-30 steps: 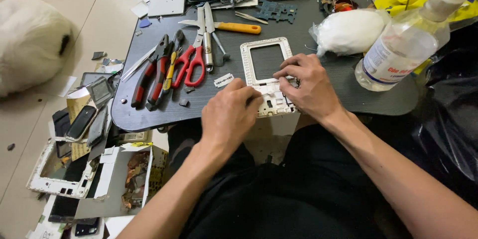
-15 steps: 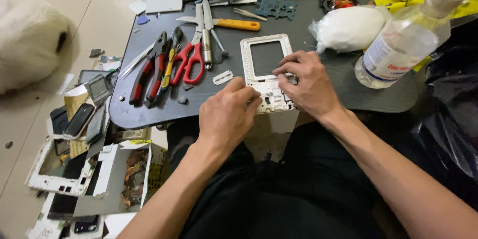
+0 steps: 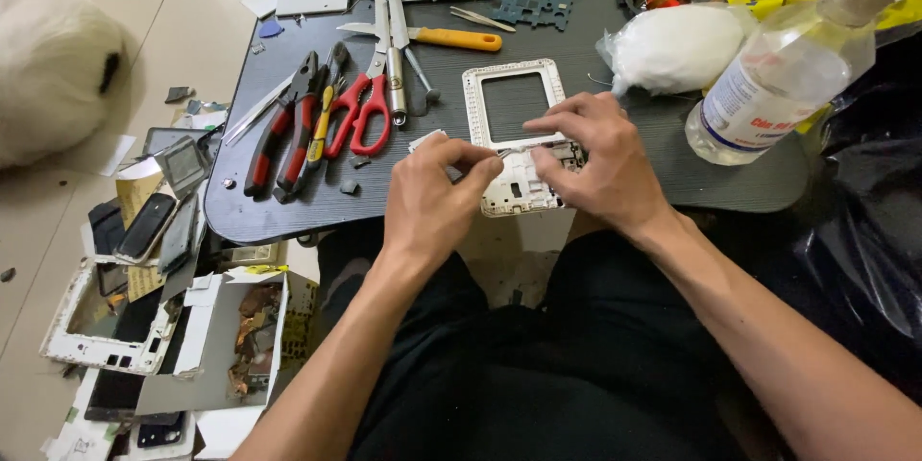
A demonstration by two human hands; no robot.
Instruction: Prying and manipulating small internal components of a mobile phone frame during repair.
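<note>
- Two hands meet over the white phone frame [image 3: 514, 125] at the table's [image 3: 749, 182] near edge.
- Left hand [image 3: 432, 197] pinches a thin tool, fingertips on the frame's lower part.
- Right hand [image 3: 595, 158] presses the frame down, fingers curled.

1. Both forearms are bare from the elbow down; no sleeve edge shows in view.
2. The left hand [image 3: 429, 199] wears no glove, ring or watch.
3. The right hand [image 3: 597, 161] is likewise ungloved, with a bare wrist and short nails.
4. The legs are clad in plain black fabric, loosely creased, without visible seams or markings.
</note>
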